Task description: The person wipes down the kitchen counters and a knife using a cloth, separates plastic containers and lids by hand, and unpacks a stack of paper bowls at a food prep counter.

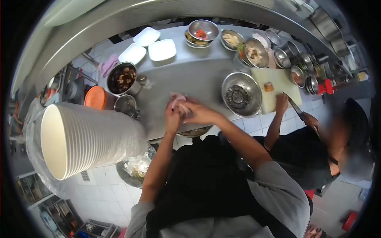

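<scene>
Over the near edge of the steel counter (178, 75), my two hands are together around a crumpled pale pink cloth (178, 97). My left hand (173, 115) is closed on its left side, and my right hand (201, 114) presses against it from the right with the fingers bent over it. Part of the cloth sticks up beyond the fingers; the rest is hidden between the palms. To the right of my hands stands a steel bowl (256, 95) with dark residue at its bottom.
At left are a stack of large white tubs (91, 139), an orange lid (95, 98) and a pot of dark mushrooms (122, 78). White trays (162, 50) and food bowls (203, 30) line the back. At right a co-worker holds a knife (295, 106) by a cutting board (274, 81).
</scene>
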`<state>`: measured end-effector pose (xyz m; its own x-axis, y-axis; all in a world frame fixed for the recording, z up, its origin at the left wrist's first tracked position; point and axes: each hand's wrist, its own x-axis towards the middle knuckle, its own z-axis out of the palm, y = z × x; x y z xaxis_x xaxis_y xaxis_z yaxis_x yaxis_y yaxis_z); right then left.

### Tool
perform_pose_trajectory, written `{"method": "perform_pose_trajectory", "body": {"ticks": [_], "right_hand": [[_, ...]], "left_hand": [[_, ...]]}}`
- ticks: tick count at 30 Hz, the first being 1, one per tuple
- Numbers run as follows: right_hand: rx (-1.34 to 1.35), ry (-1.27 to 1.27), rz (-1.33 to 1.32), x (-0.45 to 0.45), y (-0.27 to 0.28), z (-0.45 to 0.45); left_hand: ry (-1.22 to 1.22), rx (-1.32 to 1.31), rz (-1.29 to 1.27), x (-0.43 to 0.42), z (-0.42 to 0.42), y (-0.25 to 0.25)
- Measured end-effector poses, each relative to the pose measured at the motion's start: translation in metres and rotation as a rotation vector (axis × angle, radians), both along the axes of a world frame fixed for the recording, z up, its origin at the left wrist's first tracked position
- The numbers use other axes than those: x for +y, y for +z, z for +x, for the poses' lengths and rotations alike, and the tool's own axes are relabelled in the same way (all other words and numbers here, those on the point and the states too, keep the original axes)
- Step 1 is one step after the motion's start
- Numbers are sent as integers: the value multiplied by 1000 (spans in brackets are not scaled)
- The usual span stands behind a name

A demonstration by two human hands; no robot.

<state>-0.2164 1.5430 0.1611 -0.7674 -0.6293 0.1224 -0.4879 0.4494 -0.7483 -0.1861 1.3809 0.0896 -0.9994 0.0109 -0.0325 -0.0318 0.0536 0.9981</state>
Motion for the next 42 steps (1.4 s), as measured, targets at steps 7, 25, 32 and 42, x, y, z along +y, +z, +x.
{"method": "perform_pose_trajectory", "body": {"ticks": [7,25,32,42], "right_hand": [[-38,-107,-242,-28,-18,-73],[362,477,198,-174,-55,-212],[322,197,385,-114,-53,-158],[30,358,473,-31,-16,-59]], "left_hand": [[393,-196,644,-19,41,31],[439,-256,187,-25,126,-4],[376,-347,247,-23,152,-20],[284,-165,-135,-43,110,5]]}}
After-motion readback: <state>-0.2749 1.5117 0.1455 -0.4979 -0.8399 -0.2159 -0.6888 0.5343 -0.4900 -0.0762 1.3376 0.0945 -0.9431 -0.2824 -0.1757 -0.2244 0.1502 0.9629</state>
